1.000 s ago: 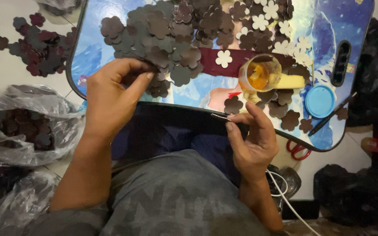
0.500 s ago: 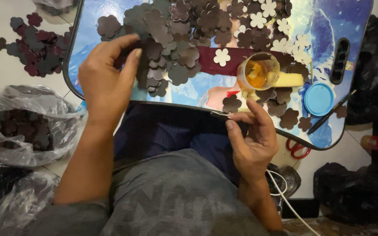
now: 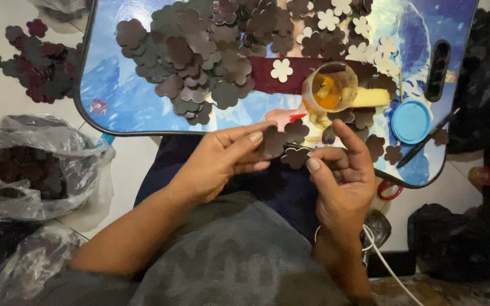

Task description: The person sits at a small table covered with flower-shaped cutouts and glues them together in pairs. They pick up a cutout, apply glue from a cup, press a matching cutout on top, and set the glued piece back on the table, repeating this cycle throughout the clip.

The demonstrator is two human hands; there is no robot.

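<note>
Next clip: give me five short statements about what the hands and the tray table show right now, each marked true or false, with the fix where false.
1. The left hand pinches dark flower-shaped cutouts in its fingers. True.
2. The right hand rests flat on the tray table. False: it is raised near the table's front edge, its fingers at a dark cutout.
3. The clear cup holds an amber liquid. True.
4. The blue round lid sits on top of the cup. False: it lies on the table, to the right of the cup.
5. Every cutout on the table is dark. False: several cream-coloured flowers lie among the dark pile.
</note>
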